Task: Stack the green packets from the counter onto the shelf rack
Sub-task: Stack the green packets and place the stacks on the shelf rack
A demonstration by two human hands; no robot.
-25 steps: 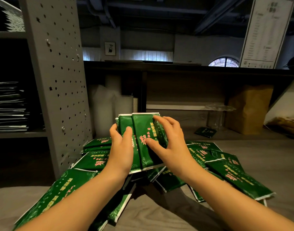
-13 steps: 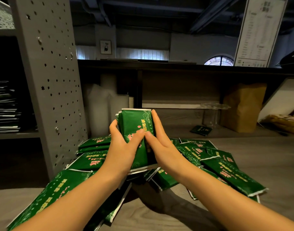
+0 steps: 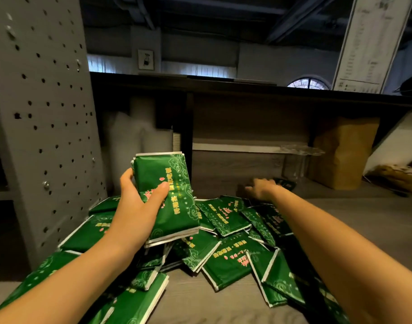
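My left hand (image 3: 139, 206) grips a bundle of green packets (image 3: 170, 197), held upright above the pile with the thumb across its front. Several more green packets (image 3: 233, 251) lie scattered in a loose heap on the grey counter (image 3: 368, 220). My right hand (image 3: 262, 189) is stretched out over the far edge of the heap, fingers spread and blurred, holding nothing; a lone dark green packet (image 3: 285, 183) lies just beyond it. The grey perforated upright of the shelf rack (image 3: 43, 127) stands at the left.
A brown paper bag (image 3: 343, 153) and a clear plastic stand (image 3: 298, 157) sit at the back right. White plastic-wrapped rolls (image 3: 130, 146) stand behind the held bundle. A dark overhead shelf (image 3: 247, 86) spans the back. A white slanted board (image 3: 396, 146) leans at far right.
My right hand let go of the bundle and reached forward and right over the far side of the pile. My left hand alone now holds the bundle, tilted slightly.
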